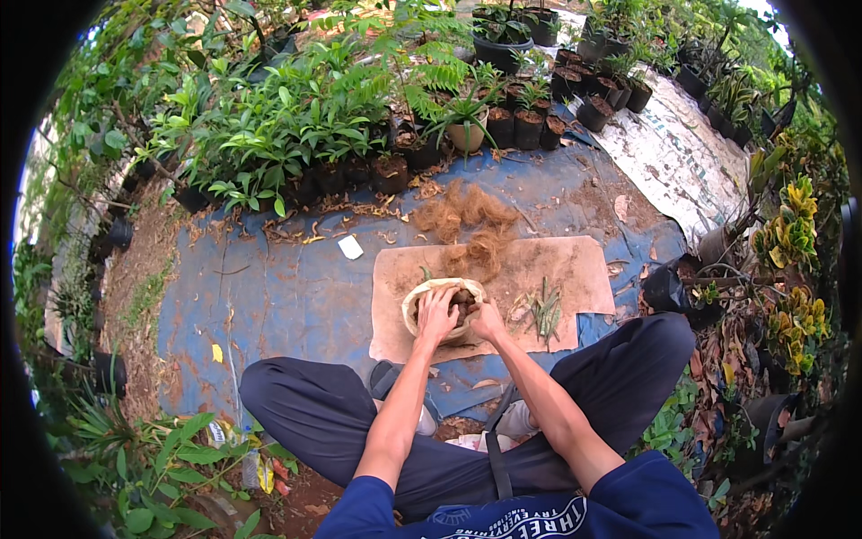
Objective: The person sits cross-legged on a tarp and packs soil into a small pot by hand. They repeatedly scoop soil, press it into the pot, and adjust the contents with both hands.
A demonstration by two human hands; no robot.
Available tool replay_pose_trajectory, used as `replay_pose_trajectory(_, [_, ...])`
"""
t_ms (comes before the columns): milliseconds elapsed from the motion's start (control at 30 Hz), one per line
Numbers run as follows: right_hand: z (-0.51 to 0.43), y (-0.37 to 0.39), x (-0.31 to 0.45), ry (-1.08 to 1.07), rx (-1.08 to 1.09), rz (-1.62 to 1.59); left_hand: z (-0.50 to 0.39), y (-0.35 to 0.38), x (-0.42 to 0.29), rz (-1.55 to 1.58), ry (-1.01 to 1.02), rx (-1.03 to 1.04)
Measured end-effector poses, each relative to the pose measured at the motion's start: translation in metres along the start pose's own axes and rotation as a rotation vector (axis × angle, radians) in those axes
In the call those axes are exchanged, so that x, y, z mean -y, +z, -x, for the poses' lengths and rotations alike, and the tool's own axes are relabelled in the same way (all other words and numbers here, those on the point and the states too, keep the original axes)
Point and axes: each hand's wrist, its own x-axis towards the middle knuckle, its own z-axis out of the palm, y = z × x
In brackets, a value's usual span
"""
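A round cream-coloured pot [408, 315] stands before me on a tan sheet [579, 269], with dark brown lumpy potting material [463, 306] inside. My left hand [438, 313] lies over the left of its opening, fingers spread and thumb apart, the tips touching the contents. At the right side of the pot, my right hand [486, 319] has its fingers curled in at the rim and appears to grip it. The fingertips of that hand are partly hidden. Cut green stems [547, 311] lie on the sheet to the right. Loose brown coir fibre [481, 229] is heaped beyond the pot.
A worn blue tarpaulin [296, 290] covers the ground, and a small white piece [350, 247] lies on it. Leafy plants [269, 128] and black nursery bags [528, 128] line the far side. A fallen black pot [673, 279] is near my right knee.
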Motion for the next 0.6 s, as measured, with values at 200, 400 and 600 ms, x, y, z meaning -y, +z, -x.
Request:
replay_pose_trajectory(200, [0.008,-0.002,0.01,0.041,-0.014,-0.018,-0.001,0.0,0.009,-0.174,0.079,-0.06])
replay_pose_trajectory(400, [0.006,-0.004,0.009,0.049,0.017,0.01,0.009,-0.006,0.008,-0.129,0.001,-0.108])
replay_pose_trajectory(600, [0.012,-0.004,0.009,0.111,-0.02,0.098,0.019,0.002,0.03,0.012,-0.122,-0.11])
